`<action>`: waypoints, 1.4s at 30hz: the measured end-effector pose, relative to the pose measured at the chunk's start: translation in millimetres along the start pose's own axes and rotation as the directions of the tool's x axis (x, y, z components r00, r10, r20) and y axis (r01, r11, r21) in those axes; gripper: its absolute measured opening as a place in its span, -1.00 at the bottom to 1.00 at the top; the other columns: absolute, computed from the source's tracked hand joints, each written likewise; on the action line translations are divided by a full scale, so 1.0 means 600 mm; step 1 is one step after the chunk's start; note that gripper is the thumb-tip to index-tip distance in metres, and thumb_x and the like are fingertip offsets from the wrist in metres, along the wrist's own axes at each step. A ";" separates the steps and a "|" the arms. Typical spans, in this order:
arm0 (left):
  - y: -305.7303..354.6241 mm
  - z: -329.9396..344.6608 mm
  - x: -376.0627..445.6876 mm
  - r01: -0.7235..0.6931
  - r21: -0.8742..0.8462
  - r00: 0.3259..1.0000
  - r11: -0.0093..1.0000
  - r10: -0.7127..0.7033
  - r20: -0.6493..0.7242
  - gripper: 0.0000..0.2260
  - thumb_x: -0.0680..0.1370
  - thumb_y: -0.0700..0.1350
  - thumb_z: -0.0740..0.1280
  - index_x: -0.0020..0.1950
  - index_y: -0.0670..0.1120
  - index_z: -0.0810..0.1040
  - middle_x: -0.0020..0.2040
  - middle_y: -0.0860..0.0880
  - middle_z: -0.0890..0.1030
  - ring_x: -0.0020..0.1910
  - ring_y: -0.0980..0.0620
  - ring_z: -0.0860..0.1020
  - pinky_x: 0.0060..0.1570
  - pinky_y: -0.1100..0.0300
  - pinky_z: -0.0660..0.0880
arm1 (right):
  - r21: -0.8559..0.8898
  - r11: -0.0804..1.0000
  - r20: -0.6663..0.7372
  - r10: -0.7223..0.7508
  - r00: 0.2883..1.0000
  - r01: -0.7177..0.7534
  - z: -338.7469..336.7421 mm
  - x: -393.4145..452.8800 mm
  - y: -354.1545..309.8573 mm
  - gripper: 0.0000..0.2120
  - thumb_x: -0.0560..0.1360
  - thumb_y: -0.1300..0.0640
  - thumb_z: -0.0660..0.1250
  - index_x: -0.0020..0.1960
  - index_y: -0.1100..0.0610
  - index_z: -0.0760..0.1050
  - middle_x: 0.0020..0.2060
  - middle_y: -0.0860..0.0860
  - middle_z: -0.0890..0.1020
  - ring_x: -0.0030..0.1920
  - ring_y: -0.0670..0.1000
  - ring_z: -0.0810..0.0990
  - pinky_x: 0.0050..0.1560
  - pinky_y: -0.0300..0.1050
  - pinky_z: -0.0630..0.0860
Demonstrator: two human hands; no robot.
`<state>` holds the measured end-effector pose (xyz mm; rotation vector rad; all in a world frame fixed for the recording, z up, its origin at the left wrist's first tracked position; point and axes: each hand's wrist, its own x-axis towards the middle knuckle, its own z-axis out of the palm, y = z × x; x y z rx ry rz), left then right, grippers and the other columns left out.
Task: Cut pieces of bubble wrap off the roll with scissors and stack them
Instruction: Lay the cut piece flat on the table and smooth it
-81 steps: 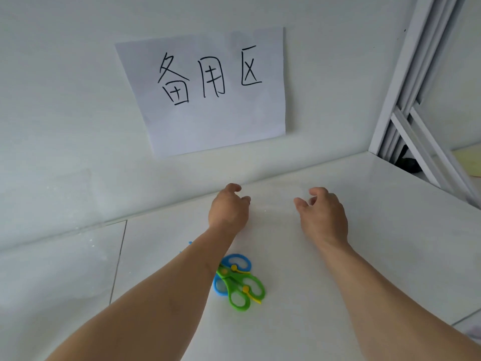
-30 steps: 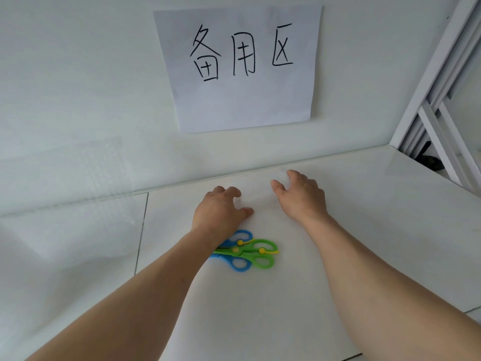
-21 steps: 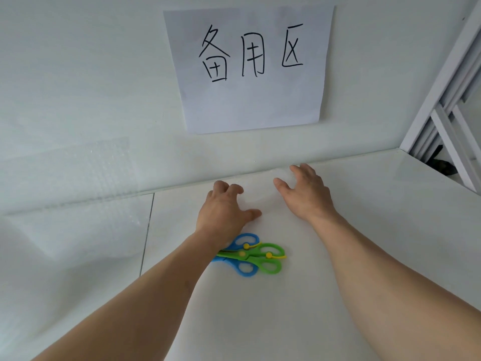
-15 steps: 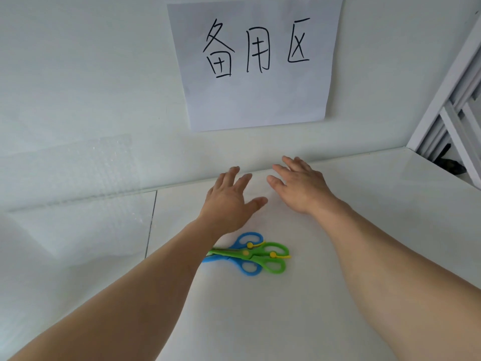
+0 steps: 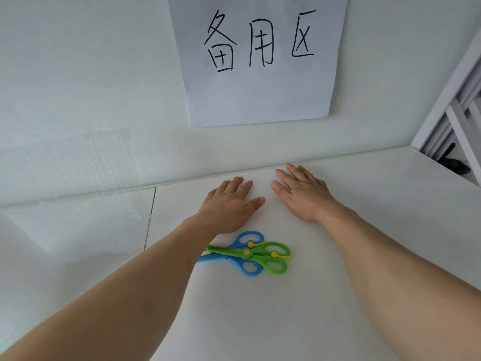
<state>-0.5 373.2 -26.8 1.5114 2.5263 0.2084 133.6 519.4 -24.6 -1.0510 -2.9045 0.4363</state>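
My left hand (image 5: 229,204) and my right hand (image 5: 302,194) lie flat, fingers straight, side by side on a white sheet (image 5: 260,308) spread over the table, near the back wall. Two small pairs of scissors lie on the sheet just behind my left wrist: a green pair (image 5: 260,254) across a blue pair (image 5: 244,267), blades pointing left and partly hidden under my left forearm. A clear piece of bubble wrap (image 5: 73,178) leans against the wall and runs down onto the table at the left. No roll is in view.
A white paper sign (image 5: 260,61) with handwritten characters hangs on the wall above my hands. White metal frame bars (image 5: 458,105) stand at the right, past the table's corner. A seam (image 5: 149,217) in the tabletop runs left of the sheet.
Both hands had curled fingers on the sheet; they have flattened out and slid toward the wall and closer together. The camera view has shifted to the left and closer.
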 end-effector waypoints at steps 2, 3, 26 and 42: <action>-0.005 -0.004 -0.002 -0.019 0.022 0.999 1.000 0.018 0.038 -0.28 0.53 0.41 -0.05 0.59 0.08 -0.05 0.61 0.06 -0.05 0.57 0.03 -0.05 0.48 0.04 -0.06 | -0.015 1.000 0.009 -0.024 1.000 0.024 0.000 -0.009 0.010 -0.32 0.52 -0.39 -0.14 0.57 -0.15 -0.07 0.59 -0.15 -0.12 0.57 -0.06 -0.17 0.52 0.06 -0.09; -0.007 -0.006 -0.002 -0.026 0.039 0.998 0.999 0.024 0.050 -0.27 0.52 0.41 -0.04 0.59 0.08 -0.07 0.61 0.07 -0.06 0.57 0.03 -0.05 0.48 0.04 -0.06 | -0.025 0.999 0.017 -0.035 0.999 0.035 -0.001 -0.013 0.014 -0.29 0.50 -0.42 -0.10 0.57 -0.16 -0.07 0.59 -0.15 -0.13 0.57 -0.06 -0.17 0.52 0.06 -0.08; -0.012 -0.042 -0.017 -0.135 0.231 0.979 0.964 0.165 -0.118 -0.41 0.59 0.31 -0.05 0.55 0.07 0.17 0.58 0.05 0.15 0.52 0.00 0.16 0.45 0.07 0.10 | -0.092 0.992 -0.140 -0.097 0.985 0.084 -0.020 -0.047 -0.005 -0.34 0.55 -0.34 -0.02 0.56 -0.07 0.08 0.58 -0.08 0.06 0.57 -0.03 -0.06 0.50 0.03 0.00; -0.007 -0.178 -0.155 -0.341 0.291 0.658 0.894 0.448 -0.605 -0.68 0.55 0.08 0.22 0.06 -0.07 0.66 -0.01 -0.04 0.69 -0.15 -0.14 0.65 -0.19 0.10 0.52 | -0.073 0.965 -0.401 -0.259 0.879 0.252 -0.154 -0.178 -0.091 -0.58 0.57 -0.13 0.22 0.34 0.05 0.49 0.33 -0.05 0.53 0.35 0.01 0.43 0.34 -0.12 0.31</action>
